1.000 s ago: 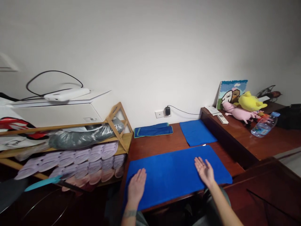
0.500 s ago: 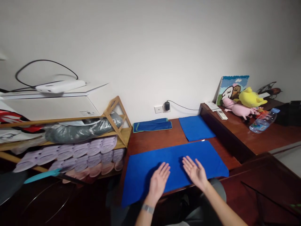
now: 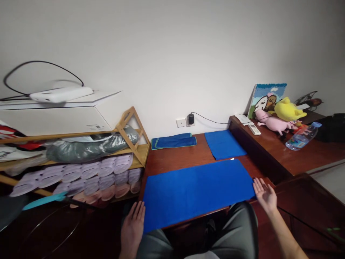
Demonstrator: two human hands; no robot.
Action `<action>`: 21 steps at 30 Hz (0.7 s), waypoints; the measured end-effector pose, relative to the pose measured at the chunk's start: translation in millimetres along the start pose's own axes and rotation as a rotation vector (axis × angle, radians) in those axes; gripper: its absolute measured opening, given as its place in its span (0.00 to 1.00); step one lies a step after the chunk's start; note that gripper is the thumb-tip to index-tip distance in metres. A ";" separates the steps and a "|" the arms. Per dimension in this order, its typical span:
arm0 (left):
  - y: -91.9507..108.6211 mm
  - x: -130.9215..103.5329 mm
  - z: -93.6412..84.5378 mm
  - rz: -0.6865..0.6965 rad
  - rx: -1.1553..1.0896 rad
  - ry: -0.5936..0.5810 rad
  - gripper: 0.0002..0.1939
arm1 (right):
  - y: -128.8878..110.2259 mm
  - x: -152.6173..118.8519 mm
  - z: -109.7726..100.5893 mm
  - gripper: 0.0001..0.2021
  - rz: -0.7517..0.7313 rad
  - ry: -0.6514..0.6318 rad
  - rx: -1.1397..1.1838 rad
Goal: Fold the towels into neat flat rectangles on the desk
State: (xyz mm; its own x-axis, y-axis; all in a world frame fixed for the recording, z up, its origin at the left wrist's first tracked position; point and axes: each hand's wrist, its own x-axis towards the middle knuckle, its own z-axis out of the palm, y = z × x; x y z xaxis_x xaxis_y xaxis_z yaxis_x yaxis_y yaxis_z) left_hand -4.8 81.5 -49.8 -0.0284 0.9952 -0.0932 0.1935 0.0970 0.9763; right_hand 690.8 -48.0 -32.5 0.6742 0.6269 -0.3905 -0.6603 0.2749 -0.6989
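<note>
A long blue cloth point(image 3: 194, 190) lies flat across the front of the brown table point(image 3: 180, 158), its near left corner reaching past the table's edge. My left hand point(image 3: 133, 225) is beside the cloth's left edge, fingers stretched out, holding nothing. At the cloth's right end is my right hand point(image 3: 265, 196), palm turned up and fingers spread, also with nothing in it. Behind the long cloth lie a smaller blue cloth point(image 3: 225, 144) at the right and a folded dark blue cloth with green edging point(image 3: 174, 141) by the wall.
On the left, a wooden rack point(image 3: 141, 153) holds slippers point(image 3: 91, 171) and a white box point(image 3: 59, 118). A higher desk point(image 3: 280, 154) on the right bears a remote point(image 3: 254, 129), plush toys point(image 3: 288, 109) and a bottle point(image 3: 304, 136). A charger point(image 3: 191, 118) is plugged into the wall.
My hands have moved apart from above the long cloth, the left one leftward and down, the right one rightward to the cloth's end. The cloth's right front corner appears tucked in more.
</note>
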 end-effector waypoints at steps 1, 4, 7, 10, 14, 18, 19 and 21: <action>0.4 -2.2 -1.9 0.003 0.006 0.082 0.47 | -2.7 3.7 -9.5 0.18 -0.068 0.039 -0.038; 9.9 -8.0 15.1 0.015 0.174 0.199 0.46 | 14.5 1.0 -17.3 0.22 -0.282 0.048 -0.323; 29.7 -9.5 49.6 0.140 0.435 0.203 0.36 | 46.3 -18.2 7.2 0.27 -0.502 -0.160 -0.811; 51.3 -0.5 80.9 0.342 0.640 0.091 0.31 | 70.1 -36.3 47.2 0.28 -0.581 -0.472 -1.161; 62.3 30.6 88.1 0.389 0.855 0.066 0.33 | 82.0 -25.6 81.5 0.28 -0.516 -0.551 -1.293; 59.7 58.4 62.4 0.334 0.982 0.077 0.34 | 71.9 15.9 82.1 0.29 -0.503 -0.431 -1.348; 59.2 62.4 55.7 0.339 1.003 0.064 0.34 | 68.0 26.7 80.1 0.29 -0.511 -0.398 -1.360; 57.3 67.7 45.1 0.351 1.026 0.062 0.34 | 61.9 45.2 76.0 0.29 -0.527 -0.345 -1.373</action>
State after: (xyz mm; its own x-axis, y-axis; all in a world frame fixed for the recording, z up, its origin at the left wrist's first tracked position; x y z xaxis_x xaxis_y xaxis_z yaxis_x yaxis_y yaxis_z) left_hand 48.6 154.9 -9.0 0.1447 0.9695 0.1978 0.9271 -0.2027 0.3153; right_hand 655.3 52.8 -47.9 0.4914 0.8656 0.0959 0.5694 -0.2361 -0.7874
